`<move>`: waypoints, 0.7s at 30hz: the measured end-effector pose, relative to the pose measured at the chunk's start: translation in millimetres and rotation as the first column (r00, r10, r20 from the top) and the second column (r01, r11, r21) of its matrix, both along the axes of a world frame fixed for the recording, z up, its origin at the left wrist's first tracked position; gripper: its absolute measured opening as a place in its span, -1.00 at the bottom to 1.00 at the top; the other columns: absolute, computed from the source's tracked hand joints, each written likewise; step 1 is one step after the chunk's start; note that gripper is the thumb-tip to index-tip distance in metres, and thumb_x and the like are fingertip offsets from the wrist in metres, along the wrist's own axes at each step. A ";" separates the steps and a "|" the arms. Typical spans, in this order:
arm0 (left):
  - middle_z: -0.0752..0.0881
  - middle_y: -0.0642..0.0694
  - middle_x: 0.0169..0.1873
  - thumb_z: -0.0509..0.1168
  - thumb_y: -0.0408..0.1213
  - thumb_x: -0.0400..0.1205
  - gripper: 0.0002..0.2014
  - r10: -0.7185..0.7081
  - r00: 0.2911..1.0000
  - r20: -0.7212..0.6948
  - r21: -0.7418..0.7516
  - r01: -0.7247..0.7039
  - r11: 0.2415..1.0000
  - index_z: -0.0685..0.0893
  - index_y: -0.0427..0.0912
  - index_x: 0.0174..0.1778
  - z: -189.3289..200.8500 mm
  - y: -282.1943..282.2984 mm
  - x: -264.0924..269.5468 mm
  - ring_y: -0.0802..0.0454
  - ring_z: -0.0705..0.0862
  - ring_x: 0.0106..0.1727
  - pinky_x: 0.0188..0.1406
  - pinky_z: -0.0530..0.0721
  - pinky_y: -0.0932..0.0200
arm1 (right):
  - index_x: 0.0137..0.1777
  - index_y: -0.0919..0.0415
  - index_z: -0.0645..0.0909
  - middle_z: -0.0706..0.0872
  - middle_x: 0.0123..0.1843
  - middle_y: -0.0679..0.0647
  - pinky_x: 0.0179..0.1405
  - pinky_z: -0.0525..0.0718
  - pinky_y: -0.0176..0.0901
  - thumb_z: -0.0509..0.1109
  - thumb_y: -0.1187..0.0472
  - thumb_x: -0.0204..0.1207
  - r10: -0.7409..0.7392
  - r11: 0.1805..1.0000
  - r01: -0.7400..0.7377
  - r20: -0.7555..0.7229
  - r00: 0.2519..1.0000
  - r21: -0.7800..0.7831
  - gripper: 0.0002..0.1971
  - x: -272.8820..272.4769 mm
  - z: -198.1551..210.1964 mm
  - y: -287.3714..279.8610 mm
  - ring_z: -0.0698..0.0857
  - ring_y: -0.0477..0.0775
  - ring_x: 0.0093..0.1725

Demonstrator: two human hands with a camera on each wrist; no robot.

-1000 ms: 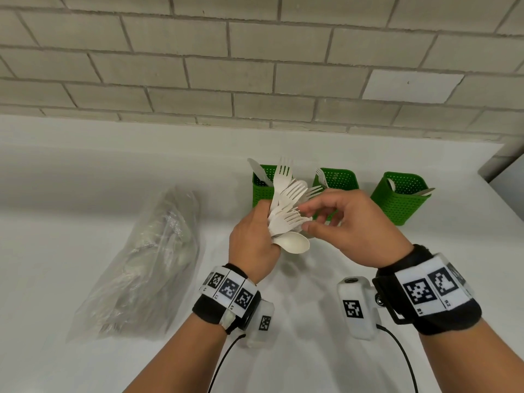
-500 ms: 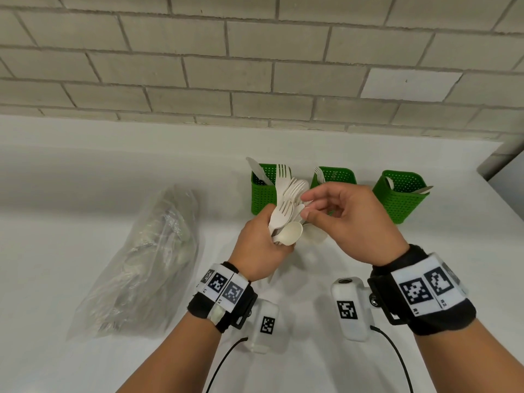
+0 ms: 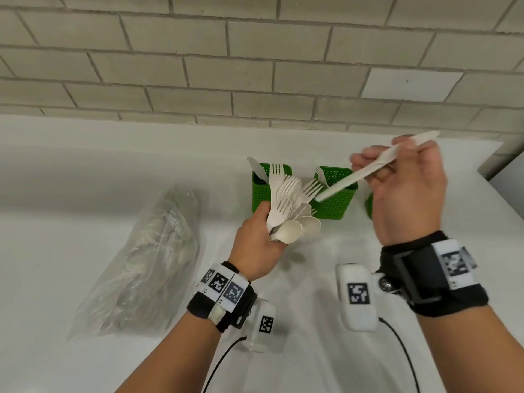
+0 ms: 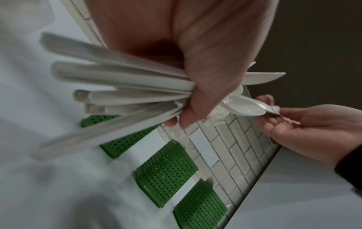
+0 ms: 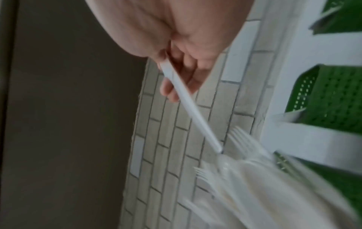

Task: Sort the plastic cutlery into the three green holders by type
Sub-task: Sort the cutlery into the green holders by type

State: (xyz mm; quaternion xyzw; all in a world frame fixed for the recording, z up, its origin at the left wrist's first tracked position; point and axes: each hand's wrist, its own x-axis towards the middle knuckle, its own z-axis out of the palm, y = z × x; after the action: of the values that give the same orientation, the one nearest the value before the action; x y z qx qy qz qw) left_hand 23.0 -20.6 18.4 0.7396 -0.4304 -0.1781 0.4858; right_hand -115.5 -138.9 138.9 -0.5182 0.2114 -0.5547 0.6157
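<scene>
My left hand [image 3: 261, 231] grips a fanned bundle of white forks and spoons [image 3: 289, 211] in front of the green holders. My right hand [image 3: 397, 168] is raised to the right and pinches a single white knife [image 3: 365, 173], whose handle end points down-left toward the bundle. The left holder [image 3: 259, 194] has a knife standing in it and the middle holder [image 3: 337, 202] has a fork. My right hand hides most of the right holder [image 3: 368, 207]. In the left wrist view the handles [image 4: 127, 93] stick out below my fist. The right wrist view shows the knife [image 5: 192, 111].
A crumpled clear plastic bag [image 3: 147, 262] lies on the white counter [image 3: 85, 177] to the left of my left arm. A grey brick wall [image 3: 255, 66] stands close behind the holders. The counter ends at the right, near a corner [image 3: 507, 154].
My right hand has pulled one knife out of the bundle and lifted it up and to the right. My left hand has kept the bundle in about the same place.
</scene>
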 end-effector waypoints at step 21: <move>0.69 0.00 -0.07 0.45 -0.15 0.43 -0.58 -0.048 0.996 -0.074 0.006 0.049 0.999 0.51 -0.08 0.16 3.2 -1.4 -0.7 -0.05 0.69 -0.04 -0.01 0.69 -0.19 | -0.18 0.03 0.69 0.62 -0.26 -0.04 -0.24 0.51 -0.33 0.54 0.20 0.46 0.021 0.767 -0.534 -0.818 0.574 -0.355 -0.91 -0.6 -24.5 -8.3 0.55 -0.15 -0.29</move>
State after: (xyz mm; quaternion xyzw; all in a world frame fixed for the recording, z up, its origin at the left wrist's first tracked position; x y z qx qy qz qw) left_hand 22.4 -22.0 21.6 0.7237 -0.4294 -0.2187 0.4940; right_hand -116.1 -147.2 114.5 -0.8904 0.1904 -0.2012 0.3612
